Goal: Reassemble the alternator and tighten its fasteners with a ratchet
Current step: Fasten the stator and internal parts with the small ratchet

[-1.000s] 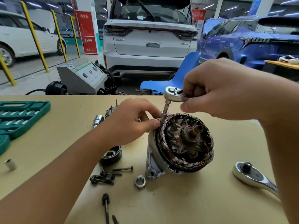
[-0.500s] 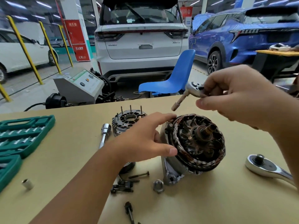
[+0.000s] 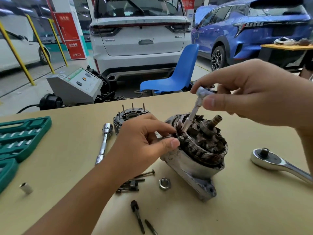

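Note:
The open alternator (image 3: 199,150) lies tilted on the tan table (image 3: 237,209), its copper windings and rotor shaft facing up. My left hand (image 3: 144,143) pinches its left rim with thumb and fingers. My right hand (image 3: 250,92) grips a small ratchet (image 3: 202,93) above it; the ratchet's thin extension (image 3: 191,116) slants down and its tip sits at the windings' near-left edge. The alternator's rear cover (image 3: 130,116), with studs pointing up, rests behind my left hand.
A large ratchet (image 3: 277,161) lies at the right. A nut (image 3: 164,183), loose bolts (image 3: 133,182) and bits (image 3: 138,216) lie in front. A chrome extension bar (image 3: 105,141), a socket (image 3: 26,188) and a green tool case (image 3: 18,139) sit left. Cars and a blue chair (image 3: 177,77) stand beyond.
The small ratchet lifted off the alternator's rim half a second ago and now points down into the housing again. The alternator has tipped more upright. My view shifted left.

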The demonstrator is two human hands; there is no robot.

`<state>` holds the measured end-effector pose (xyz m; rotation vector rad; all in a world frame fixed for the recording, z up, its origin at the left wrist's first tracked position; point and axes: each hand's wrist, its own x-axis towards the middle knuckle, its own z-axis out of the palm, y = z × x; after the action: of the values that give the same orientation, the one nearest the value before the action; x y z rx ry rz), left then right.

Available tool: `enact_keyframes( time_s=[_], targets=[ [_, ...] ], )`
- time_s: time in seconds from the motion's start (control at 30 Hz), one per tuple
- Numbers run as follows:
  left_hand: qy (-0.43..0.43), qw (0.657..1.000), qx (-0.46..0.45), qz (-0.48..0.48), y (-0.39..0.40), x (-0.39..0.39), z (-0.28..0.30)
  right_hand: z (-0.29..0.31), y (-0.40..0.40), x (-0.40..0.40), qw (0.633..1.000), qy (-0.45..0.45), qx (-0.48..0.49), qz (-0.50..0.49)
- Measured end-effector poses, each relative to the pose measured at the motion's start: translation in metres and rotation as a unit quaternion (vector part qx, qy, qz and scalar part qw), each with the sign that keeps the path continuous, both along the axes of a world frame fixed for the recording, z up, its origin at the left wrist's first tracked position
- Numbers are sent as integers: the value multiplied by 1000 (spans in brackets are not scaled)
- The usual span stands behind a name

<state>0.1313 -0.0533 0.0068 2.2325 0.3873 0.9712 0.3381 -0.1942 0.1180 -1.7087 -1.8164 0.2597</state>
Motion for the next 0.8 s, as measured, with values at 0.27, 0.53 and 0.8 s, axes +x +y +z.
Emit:
enact_keyframes(
  time_s=[0.27,0.53,0.8],
  targets=[
    [-22,995,-87,-38,1,7,18,33,18,2,985,-32,-159,51],
    [87,989,-64,-100,0,31,55,32,26,1,975,-54,-207,65],
    [119,989,25,-82,2,31,54,30,25,2,981,-14,-179,70]
  ],
)
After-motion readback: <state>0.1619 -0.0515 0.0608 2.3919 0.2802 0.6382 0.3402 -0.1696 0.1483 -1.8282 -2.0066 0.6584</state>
